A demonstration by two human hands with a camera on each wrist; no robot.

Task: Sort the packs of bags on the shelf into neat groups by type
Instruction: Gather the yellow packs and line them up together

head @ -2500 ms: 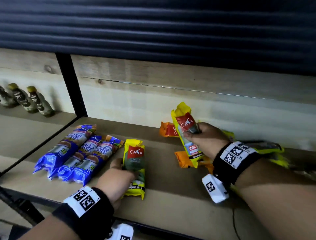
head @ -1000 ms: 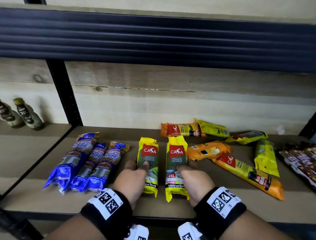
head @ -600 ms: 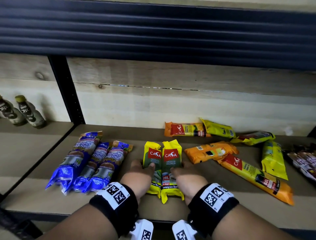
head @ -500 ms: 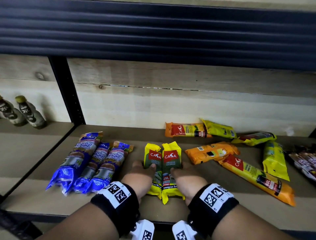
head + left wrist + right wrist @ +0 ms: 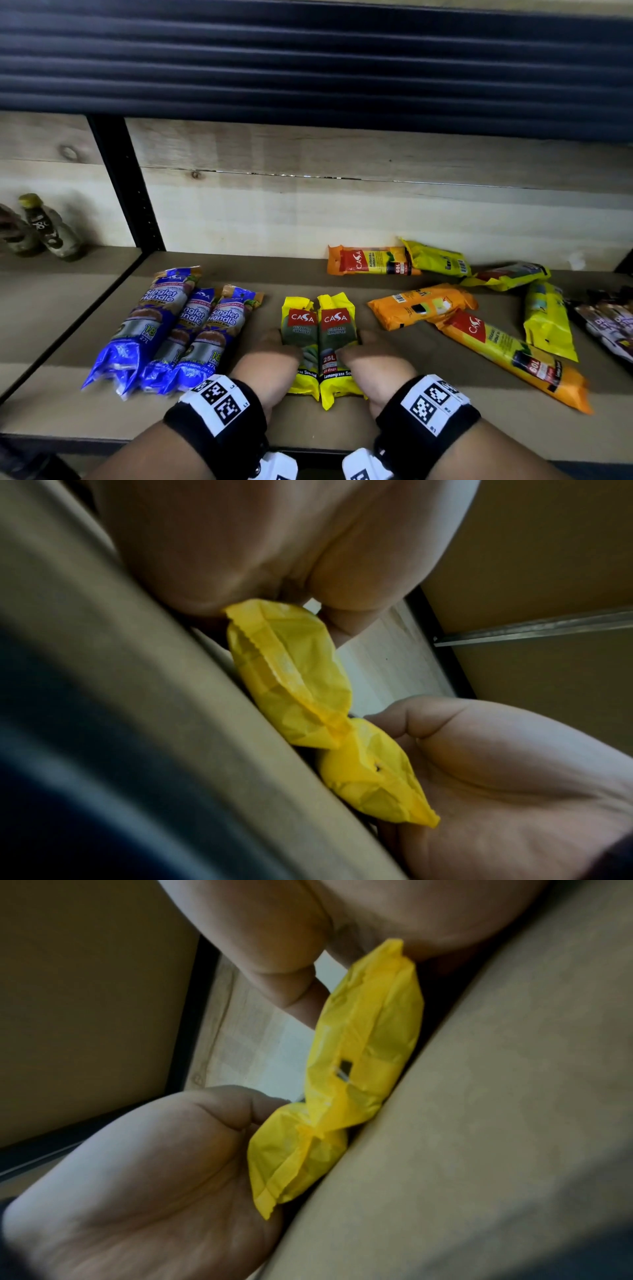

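Observation:
Two yellow Casa packs lie side by side, touching, on the wooden shelf (image 5: 329,430): the left yellow pack (image 5: 299,342) and the right yellow pack (image 5: 337,346). My left hand (image 5: 279,347) presses on the outer side of the left one, thumb lying on top. My right hand (image 5: 359,346) does the same on the right one. The left wrist view shows the crinkled pack ends (image 5: 291,674) between both palms, as does the right wrist view of the pack ends (image 5: 363,1053). Three blue Singlet Handle packs (image 5: 185,325) lie in a row to the left.
Orange Casa packs (image 5: 421,305) and yellow packs (image 5: 548,318) lie scattered at the right, one orange pack (image 5: 373,262) by the back wall. Dark packs (image 5: 613,325) sit at the far right edge. A black upright (image 5: 126,185) divides off the bay with bottles (image 5: 48,229).
My right hand brought a second yellow pack from the right pile and laid it down. Both hands then slid the two packs together until the gap closed.

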